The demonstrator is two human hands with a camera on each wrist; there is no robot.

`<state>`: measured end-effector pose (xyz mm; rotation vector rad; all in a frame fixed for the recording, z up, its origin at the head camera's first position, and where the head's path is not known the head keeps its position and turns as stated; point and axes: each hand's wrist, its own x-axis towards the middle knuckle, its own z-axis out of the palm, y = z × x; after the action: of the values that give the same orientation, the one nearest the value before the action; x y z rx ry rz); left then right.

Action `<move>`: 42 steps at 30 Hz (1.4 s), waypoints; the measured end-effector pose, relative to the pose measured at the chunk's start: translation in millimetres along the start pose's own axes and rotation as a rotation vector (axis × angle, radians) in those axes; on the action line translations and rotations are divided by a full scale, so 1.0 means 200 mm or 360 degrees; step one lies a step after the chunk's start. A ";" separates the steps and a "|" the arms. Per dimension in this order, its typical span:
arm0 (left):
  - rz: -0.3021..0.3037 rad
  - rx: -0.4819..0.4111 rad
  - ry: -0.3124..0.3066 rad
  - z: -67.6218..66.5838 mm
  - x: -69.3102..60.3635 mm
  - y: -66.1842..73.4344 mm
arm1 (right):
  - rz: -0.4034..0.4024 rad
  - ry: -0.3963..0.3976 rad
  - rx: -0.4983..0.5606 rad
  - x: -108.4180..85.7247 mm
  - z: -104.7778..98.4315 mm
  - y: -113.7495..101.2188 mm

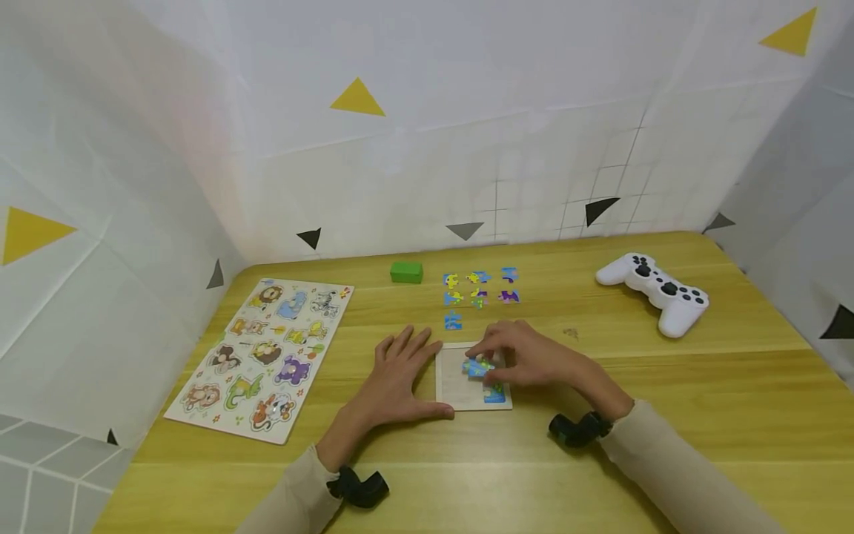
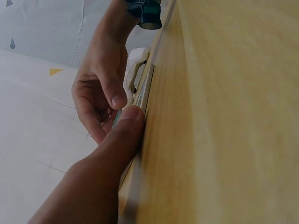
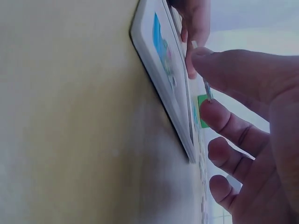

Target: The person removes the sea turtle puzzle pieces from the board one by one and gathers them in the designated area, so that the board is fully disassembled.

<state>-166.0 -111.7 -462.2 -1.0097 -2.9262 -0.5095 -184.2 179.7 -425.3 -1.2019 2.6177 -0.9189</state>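
A small square puzzle tray [image 1: 448,386] with a pale rim lies on the wooden table. My left hand [image 1: 400,382] spreads its fingers along the tray's left side, its thumb resting at the near left corner. Above the tray, my right hand [image 1: 530,357] pinches a blue puzzle piece [image 1: 476,368] with yellow-green marks between thumb and index finger. The right wrist view shows this piece [image 3: 208,90] edge-on, apart from the tray, with the other fingers loosely bent. Another blue and green piece [image 1: 494,396] sits in the tray's near right corner, partly under the right hand.
Several loose puzzle pieces [image 1: 454,298] lie in rows behind the tray. A green block [image 1: 406,272] sits farther back. To the left is an animal puzzle board [image 1: 267,378]; a white game controller [image 1: 657,289] lies at the back right. Fabric walls [image 1: 427,170] enclose the table.
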 end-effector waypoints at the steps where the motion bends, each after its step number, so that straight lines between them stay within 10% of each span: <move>1: -0.0001 -0.0002 -0.0001 0.00 0.00 0.00 | -0.0005 0.0012 -0.0002 0.00 0.00 0.01; 42: -0.0017 -0.0025 -0.0013 0.01 0.00 -0.01 | 0.0190 -0.0043 0.0045 0.19 -0.16 0.28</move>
<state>-166.4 -112.3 -464.3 -1.0004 -2.9411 -0.5310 -256.9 196.5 -426.5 -1.0317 2.6133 -0.9081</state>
